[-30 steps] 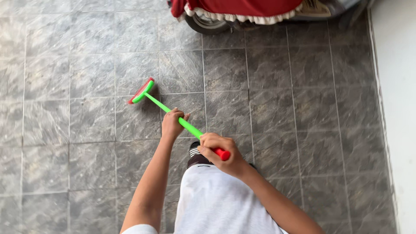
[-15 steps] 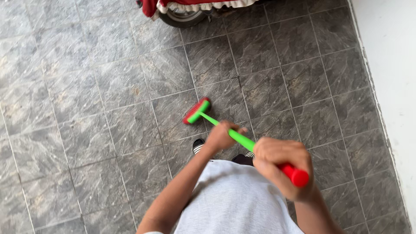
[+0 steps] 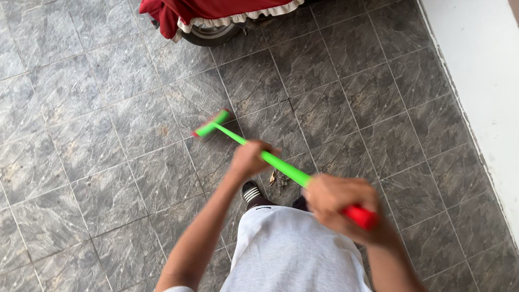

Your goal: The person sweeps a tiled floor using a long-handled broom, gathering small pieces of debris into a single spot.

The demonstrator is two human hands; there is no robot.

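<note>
We see a person standing on a grey tiled floor (image 3: pixel 108 162), looking down at both hands wrapped around a broom (image 3: pixel 281 168). The left hand (image 3: pixel 250 158) is closed around the green handle partway down its length, fingers curled over it. The right hand (image 3: pixel 338 201) is clenched around the upper end of the handle, just below the red grip (image 3: pixel 361 217) that sticks out past the fist. The handle slants from the right hand down and away towards the far left, and the green broom head (image 3: pixel 212 124) rests on the floor about the middle of the tiled area, well apart from the person's feet. A dark shoe with white stripes (image 3: pixel 251 191) shows beneath the left forearm, beside a small dry leaf (image 3: pixel 273 177) lying on a tile. At the far edge of the floor a red cloth with a pale frill (image 3: pixel 216 10) hangs over a wheel (image 3: pixel 210 33). A white wall (image 3: pixel 481 81) runs along the right edge of the floor.
</note>
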